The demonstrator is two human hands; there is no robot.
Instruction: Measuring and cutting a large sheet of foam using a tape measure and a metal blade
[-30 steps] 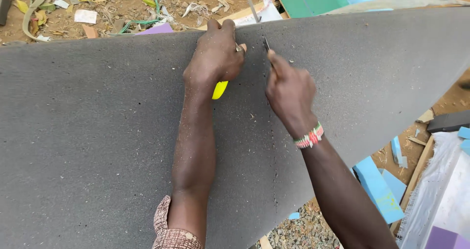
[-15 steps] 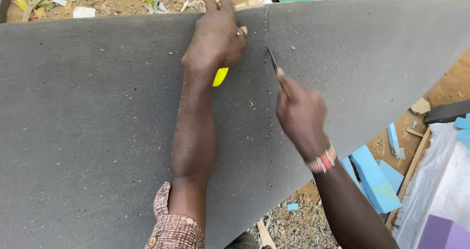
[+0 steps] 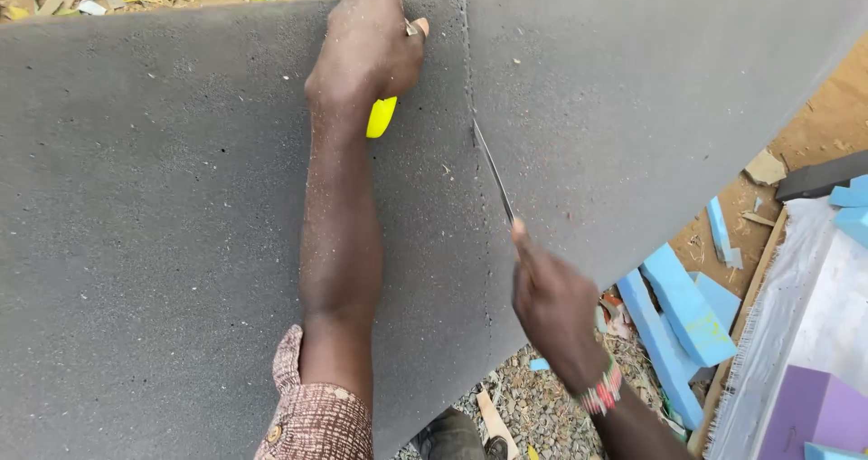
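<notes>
Foam sheet: a large dark grey foam sheet (image 3: 181, 207) fills most of the head view, its surface speckled with pale crumbs; a dotted cut line runs down it from the far edge at 12 o'clock toward the near edge at 6 o'clock.

Left hand: the left hand (image 3: 366, 48) is pressed on the sheet near its far edge, just at 9 o'clock of the cut line, fingers curled over the edge and closed around a yellow object (image 3: 381, 116) whose end sticks out below the palm; what the object is cannot be told.

Right hand: the right hand (image 3: 553, 306) sits at about 5 o'clock of the frame's centre, near the sheet's lower edge, fist clenched around the handle of a thin blade (image 3: 494, 172); a beaded bracelet (image 3: 604, 393) circles the wrist.

Blade: the blade slants up toward 11 o'clock from the fist, its tip meeting the cut line in the foam.

Surroundings: blue foam offcuts (image 3: 683, 302) lie on the ground at 4 o'clock of the sheet; a purple foam block (image 3: 809, 415) rests on white sheeting at the lower right corner; gravel (image 3: 542, 406) shows below the sheet's near edge; scraps litter the dirt beyond the far edge at 11 o'clock.
</notes>
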